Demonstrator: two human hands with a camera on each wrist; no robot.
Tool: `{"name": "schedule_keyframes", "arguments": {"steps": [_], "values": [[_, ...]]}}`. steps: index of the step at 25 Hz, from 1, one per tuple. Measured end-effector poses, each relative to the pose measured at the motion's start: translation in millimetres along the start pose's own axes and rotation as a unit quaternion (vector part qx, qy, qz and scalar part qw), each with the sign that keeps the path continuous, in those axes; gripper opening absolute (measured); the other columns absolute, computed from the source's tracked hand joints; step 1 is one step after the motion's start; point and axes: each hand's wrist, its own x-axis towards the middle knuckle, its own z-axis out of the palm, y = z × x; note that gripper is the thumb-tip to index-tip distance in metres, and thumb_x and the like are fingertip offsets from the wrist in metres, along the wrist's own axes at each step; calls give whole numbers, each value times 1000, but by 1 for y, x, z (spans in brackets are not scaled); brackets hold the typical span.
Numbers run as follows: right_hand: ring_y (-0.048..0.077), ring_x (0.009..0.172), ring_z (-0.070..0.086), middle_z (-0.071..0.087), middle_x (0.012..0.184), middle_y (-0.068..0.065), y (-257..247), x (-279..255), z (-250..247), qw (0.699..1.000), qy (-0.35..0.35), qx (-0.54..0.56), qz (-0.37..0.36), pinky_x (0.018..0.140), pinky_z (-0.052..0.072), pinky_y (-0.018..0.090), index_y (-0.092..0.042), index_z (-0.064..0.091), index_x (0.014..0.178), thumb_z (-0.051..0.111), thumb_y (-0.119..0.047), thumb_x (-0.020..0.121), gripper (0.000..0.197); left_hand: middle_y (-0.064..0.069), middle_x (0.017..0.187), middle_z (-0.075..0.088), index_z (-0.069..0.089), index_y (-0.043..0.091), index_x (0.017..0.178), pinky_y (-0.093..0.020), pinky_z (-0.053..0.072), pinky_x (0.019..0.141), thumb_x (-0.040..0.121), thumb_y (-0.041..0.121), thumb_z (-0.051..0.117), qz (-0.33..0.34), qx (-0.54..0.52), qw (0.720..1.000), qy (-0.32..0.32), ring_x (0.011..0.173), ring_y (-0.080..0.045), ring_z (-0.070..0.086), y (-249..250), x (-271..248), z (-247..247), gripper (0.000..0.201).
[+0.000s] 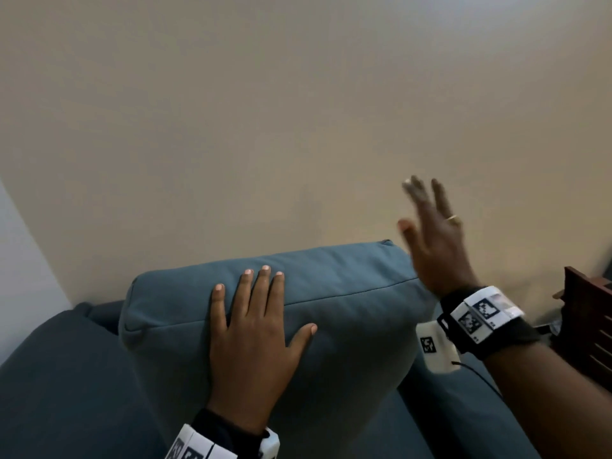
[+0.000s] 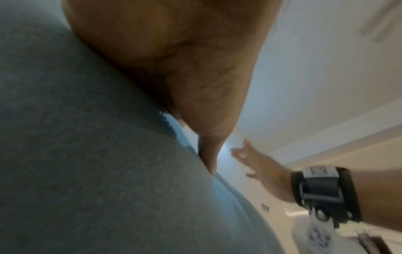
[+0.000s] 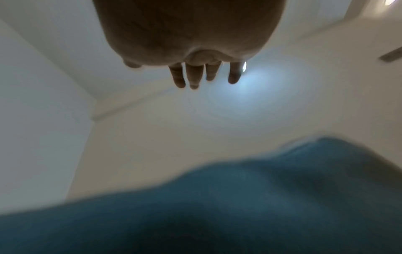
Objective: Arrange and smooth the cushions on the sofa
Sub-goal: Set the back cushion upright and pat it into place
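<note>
- Blue-grey fabric back cushion [image 1: 298,313] stood upright against the plain beige wall [image 1: 298,111], on the matching blue-grey fabric sofa [image 1: 59,376], seat below it.
- Left hand [image 1: 255,339] lay flat on the cushion's front face, fingers [image 1: 261,293] straight and slightly spread, tips reaching the top seam, thumb out to the side. Pressing, not gripping; left wrist view showed the palm against the fabric.
- Right hand [image 1: 433,240] was raised in the air above the cushion's right top corner, touching nothing. Blurred in the head view. Fingers straight and fanned apart, holding nothing; right wrist view confirmed extended fingers with the cushion well below.
- A ring [image 1: 452,218] showed on one right finger.
- Dark wooden furniture [image 1: 589,323] sat at the right edge, kind unclear.
- Progress, judged: this cushion looked placed already, seated upright and roughly square to the backrest, top fairly even. Faint creases near the left corner and along the seam.
- Current step seemed to be patting or plumping: left steadying, right poised for a pat on the top right.
- Left to do, probably: finish smoothing this one, then any other cushions. Rest of the sofa was out of frame, so overall completion could not be told.
</note>
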Motion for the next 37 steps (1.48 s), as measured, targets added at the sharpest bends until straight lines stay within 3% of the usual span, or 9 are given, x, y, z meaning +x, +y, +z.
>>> {"name": "schedule_keyframes", "arguments": {"steps": [3,11,15,19,22,26,30,34,37], "values": [[14,156,3,-3,167,-10,-22,-16,27,955,-274,-87,-78,127,8,44,-35,3,161,-6,-93,74,106,-7,162,36,54,29,144,-64,11,118,87,74,39,-41,1,999,33,149,-28,32,-22,-7,-15,74],[14,157,3,3,168,-12,-86,5,43,944,-289,-63,-147,125,-1,37,-35,4,161,-5,-89,80,98,-17,153,41,55,17,141,-57,36,112,91,67,40,-126,-148,976,102,140,-41,37,-126,-18,-1,73],[14,156,15,19,162,-15,-119,48,18,993,32,88,-72,121,14,23,-25,28,159,36,-57,102,66,-11,160,33,53,21,144,-54,41,109,87,60,58,-144,-264,940,164,144,-35,37,-141,-23,10,70],[14,156,8,10,168,-8,-156,27,70,935,-322,-41,-144,125,2,35,-33,10,162,21,-68,100,72,-4,165,26,36,33,152,-50,40,113,79,66,55,-151,-359,912,125,151,-22,25,-151,-31,12,83],[15,152,27,34,162,-2,-167,57,49,990,17,126,-60,122,24,31,-26,30,159,35,-54,102,64,5,167,21,28,41,155,-37,34,111,83,66,52,-138,-403,897,117,153,-10,18,-159,-32,16,80],[9,154,8,9,169,-7,-202,29,91,934,-301,-41,-189,127,10,45,-27,9,163,32,-52,106,66,8,160,37,38,37,151,-29,34,110,88,81,33,-118,-433,887,111,146,-5,32,-170,-36,19,77],[9,153,23,25,164,-9,-217,56,68,982,2,169,-83,123,21,26,-26,26,160,32,-59,103,66,23,159,30,26,50,151,-25,28,112,87,78,29,-122,-477,866,93,145,5,27,-181,-35,22,69],[13,155,11,11,169,-8,-246,27,104,927,-280,-29,-248,126,16,45,-35,6,162,-4,-93,76,104,31,158,18,13,48,155,-18,21,113,79,93,22,-123,-531,835,70,137,25,16,-185,-41,28,89],[17,152,26,22,166,-6,-264,48,83,980,-25,161,-117,122,28,38,-30,19,161,32,-67,98,74,35,154,20,12,44,157,-20,21,115,73,98,21,-161,-576,799,62,129,32,16,-186,-45,35,100]]}}
